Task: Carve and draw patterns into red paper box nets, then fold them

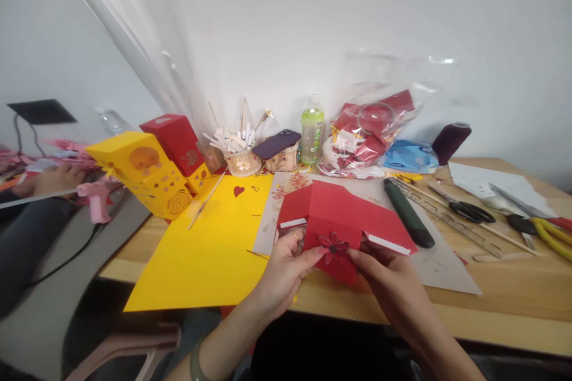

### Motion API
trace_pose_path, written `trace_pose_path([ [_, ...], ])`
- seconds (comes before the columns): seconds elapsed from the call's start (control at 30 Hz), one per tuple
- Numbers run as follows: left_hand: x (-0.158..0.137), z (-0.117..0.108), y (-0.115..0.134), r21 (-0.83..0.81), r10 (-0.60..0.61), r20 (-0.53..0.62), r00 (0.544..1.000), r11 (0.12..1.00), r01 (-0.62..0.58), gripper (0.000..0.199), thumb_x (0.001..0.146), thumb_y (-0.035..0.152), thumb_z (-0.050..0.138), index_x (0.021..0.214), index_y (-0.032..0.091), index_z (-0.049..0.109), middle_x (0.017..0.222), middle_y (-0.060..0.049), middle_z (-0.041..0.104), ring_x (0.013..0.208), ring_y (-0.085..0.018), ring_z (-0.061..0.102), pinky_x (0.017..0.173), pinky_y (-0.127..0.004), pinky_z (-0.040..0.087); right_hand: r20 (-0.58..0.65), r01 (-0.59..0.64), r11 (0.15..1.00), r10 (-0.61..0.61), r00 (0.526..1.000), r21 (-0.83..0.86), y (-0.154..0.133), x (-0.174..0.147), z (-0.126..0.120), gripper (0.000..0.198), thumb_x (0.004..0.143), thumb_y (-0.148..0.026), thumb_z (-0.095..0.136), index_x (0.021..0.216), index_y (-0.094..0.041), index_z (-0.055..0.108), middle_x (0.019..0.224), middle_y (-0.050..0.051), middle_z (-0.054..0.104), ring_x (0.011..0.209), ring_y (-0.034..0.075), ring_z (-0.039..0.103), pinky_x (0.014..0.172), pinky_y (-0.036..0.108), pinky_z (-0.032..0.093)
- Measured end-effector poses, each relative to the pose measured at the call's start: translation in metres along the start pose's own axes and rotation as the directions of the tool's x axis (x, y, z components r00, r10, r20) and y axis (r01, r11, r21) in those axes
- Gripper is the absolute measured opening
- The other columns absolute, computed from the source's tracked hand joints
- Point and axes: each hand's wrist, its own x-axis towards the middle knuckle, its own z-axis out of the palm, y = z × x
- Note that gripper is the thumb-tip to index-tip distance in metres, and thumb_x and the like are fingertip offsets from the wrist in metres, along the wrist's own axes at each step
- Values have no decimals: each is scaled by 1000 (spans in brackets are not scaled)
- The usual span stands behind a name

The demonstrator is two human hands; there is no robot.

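Note:
Both hands grip a red card cutout near the table's front edge. It is creased into panels, and a flower shape with a dark centre shows on the panel nearest me. White strips lie along two of its flaps. My left hand pinches that panel's left edge, thumb on the front beside the flower. From the right, my right hand pinches the same panel with its thumb near the flower. The fingers behind the card are partly hidden. Under the card lies a grey board, with a dark green cutter-like tool on it.
Yellow card covers the table's left part, near yellow and red boxes. Behind stand a phone, a bottle and a bag of scraps. Scissors lie right. Another person's hand is far left.

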Motion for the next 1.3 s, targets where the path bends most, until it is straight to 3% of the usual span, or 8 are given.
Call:
trace_pose_path([
  [0.2,0,1,-1,-5,-3,-41,999,1000,2,32,63,30,80,88,14,67,88,-7,70,83,-20,66,76,-29,51,-26,12,998,-11,1000,61,3,-1,0,28,62,-30,80,87,-22,71,91,5,75,85,24,68,84,38,51],
  [0.73,-2,3,-1,-13,13,-42,999,1000,-13,23,61,22,80,80,13,73,78,-6,72,78,-19,67,79,-30,50,-18,-8,999,8,1000,41,9,0,-1,34,57,-35,83,86,-19,74,88,9,75,89,28,68,83,40,53],
  [0.9,-3,3,1,-64,21,-28,999,998,-23,23,64,22,75,85,13,73,84,-8,72,86,-24,67,82,-34,51,-56,0,999,2,998,40,7,-1,0,28,56,-33,83,78,-19,75,86,8,75,82,24,69,76,33,55],
  [1.07,-3,5,-2,-106,29,-43,999,994,-33,23,68,18,71,90,14,70,93,-8,71,94,-25,64,85,-34,49,17,-69,996,68,998,59,2,0,-2,24,54,-30,84,72,-19,75,76,7,75,72,21,69,72,32,55],
  [1.2,-5,4,-4,-92,-14,-25,1000,996,12,25,70,20,68,95,13,70,95,-8,70,95,-24,63,84,-33,49,24,-76,997,76,997,7,-3,2,-4,24,54,-32,84,73,-19,75,73,5,74,70,19,68,70,29,54],
  [1.3,-6,0,-6,1,-63,-2,998,998,63,24,71,23,67,92,11,71,88,-10,70,85,-24,65,75,-32,51,24,-59,994,61,998,-96,-5,4,-6,28,59,-37,81,78,-18,75,74,5,74,70,18,67,67,26,53],
])
